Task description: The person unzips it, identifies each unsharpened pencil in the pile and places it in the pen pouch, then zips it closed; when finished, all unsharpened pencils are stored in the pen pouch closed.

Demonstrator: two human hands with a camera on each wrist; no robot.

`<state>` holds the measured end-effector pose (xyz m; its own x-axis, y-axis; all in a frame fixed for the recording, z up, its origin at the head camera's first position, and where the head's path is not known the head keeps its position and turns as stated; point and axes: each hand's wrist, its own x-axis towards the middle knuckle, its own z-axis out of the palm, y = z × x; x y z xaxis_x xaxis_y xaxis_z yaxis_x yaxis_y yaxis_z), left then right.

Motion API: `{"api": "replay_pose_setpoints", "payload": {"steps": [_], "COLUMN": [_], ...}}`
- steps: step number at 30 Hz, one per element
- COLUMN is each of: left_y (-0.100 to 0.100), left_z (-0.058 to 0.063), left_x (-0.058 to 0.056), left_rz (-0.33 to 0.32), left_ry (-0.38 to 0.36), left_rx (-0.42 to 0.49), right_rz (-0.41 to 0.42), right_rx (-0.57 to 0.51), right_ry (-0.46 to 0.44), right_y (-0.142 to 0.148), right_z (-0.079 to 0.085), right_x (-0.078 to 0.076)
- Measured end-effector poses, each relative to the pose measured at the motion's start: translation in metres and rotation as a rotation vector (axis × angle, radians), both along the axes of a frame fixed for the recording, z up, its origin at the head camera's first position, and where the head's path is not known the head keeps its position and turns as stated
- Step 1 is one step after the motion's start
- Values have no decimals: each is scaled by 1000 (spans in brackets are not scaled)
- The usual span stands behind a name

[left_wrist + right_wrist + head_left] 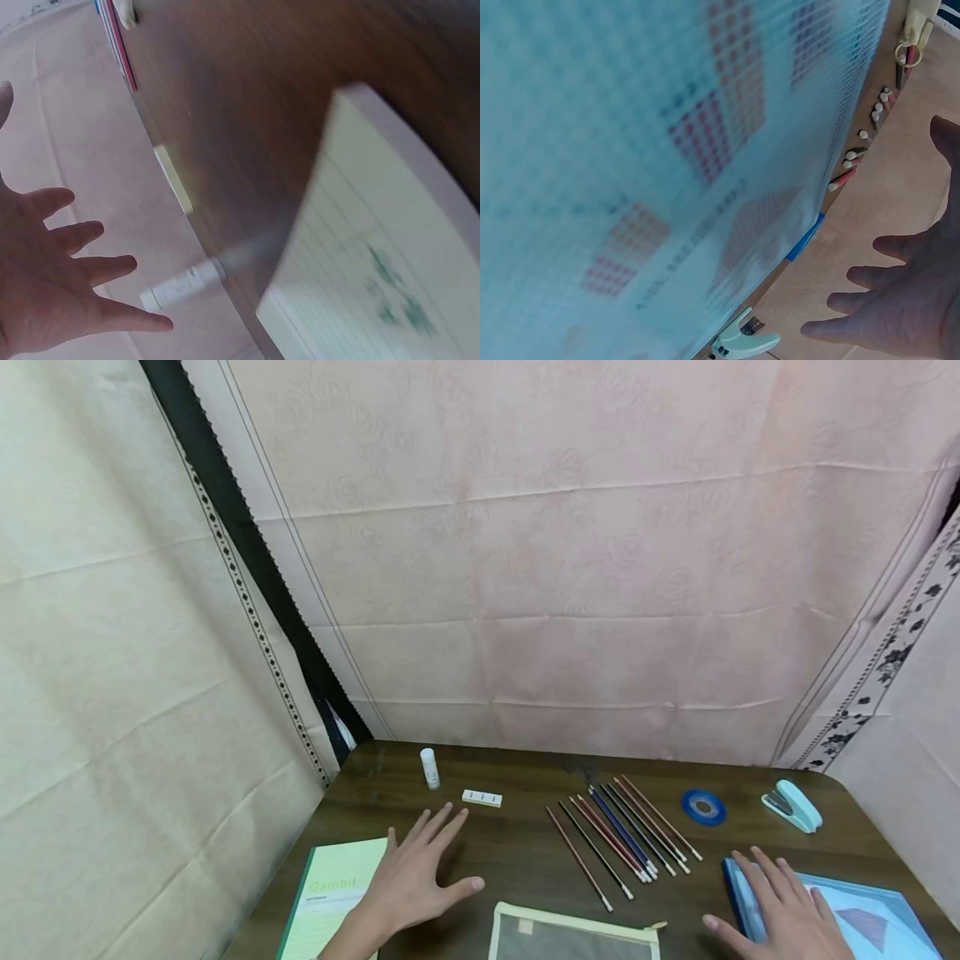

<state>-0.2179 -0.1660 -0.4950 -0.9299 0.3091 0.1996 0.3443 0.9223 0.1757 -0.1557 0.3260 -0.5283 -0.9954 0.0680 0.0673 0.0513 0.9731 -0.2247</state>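
My left hand [416, 877] is held with fingers spread over the right edge of a green notebook [337, 877] at the table's left; its palm and separate fingers show in the left wrist view. Over the left part of a blue folder [877, 906] at the right, my right hand [787, 906] is likewise spread, holding nothing. Between the hands lies a mesh zip pouch [573, 935] with a pale yellow border, cut off by the lower edge of the head view. Beyond it several pencils [615, 831] lie fanned out side by side, their pale ends toward me.
Toward the back left a white glue stick [430, 768] stands upright, near a small white block [482, 798]. A roll of blue tape [703, 807] and a mint stapler [793, 806] lie at the back right. Pale cloth curtains [562, 568] enclose the brown table [525, 852].
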Motion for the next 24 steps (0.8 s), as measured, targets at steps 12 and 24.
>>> {"api": "replay_pose_setpoints", "payload": {"steps": [12, 24], "left_y": [51, 121], "left_z": [6, -5], "left_x": [2, 10], "left_rz": [-255, -530], "left_ry": [-104, -190], "left_rx": [111, 144], "right_rz": [133, 38], "right_rx": [-26, -193], "right_ry": [124, -265], "right_y": [-26, -49], "right_z": [0, 6], "right_x": [6, -6]}}
